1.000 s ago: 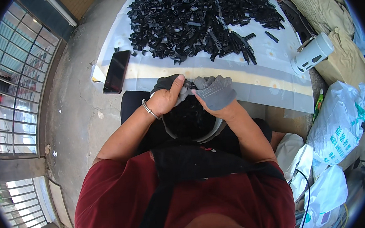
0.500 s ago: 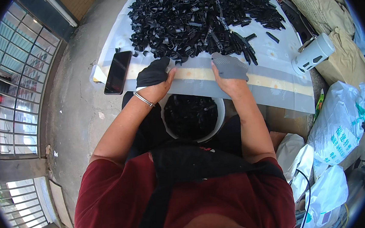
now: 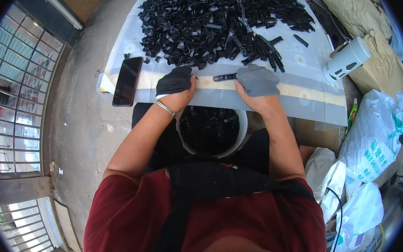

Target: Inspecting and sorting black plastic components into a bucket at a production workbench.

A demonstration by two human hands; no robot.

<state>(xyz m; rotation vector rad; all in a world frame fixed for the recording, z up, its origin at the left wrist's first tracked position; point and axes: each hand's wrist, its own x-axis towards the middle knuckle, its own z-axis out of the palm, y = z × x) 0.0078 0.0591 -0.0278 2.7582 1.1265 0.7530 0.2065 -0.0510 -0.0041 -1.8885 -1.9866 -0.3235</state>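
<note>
A slim black plastic piece [image 3: 224, 77] sticks out leftward from my right hand [image 3: 257, 82], which wears a grey dotted glove and pinches its end. My left hand [image 3: 175, 87], in a black glove with a metal bangle at the wrist, is closed just across from it. Whatever its fingers may hold is hidden. Both hands are above the near edge of the cloth-covered table [image 3: 298, 87]. Beyond them spreads a big heap of small black plastic parts [image 3: 198, 22], some curled, others long and narrow. Below the table edge, a white bucket [image 3: 244, 127] contains more black parts.
A dark phone [image 3: 127, 82] lies left of my left hand. At the table's right side a white tumbler [image 3: 346, 60] leans over. Plastic bags [image 3: 370, 134] and brown sacks [image 3: 371, 60] crowd the right. A barred window [image 3: 14, 98] is at the left.
The slim black piece now shows in my right hand, which has come slightly nearer and to the right. My left hand has shifted a little right.
</note>
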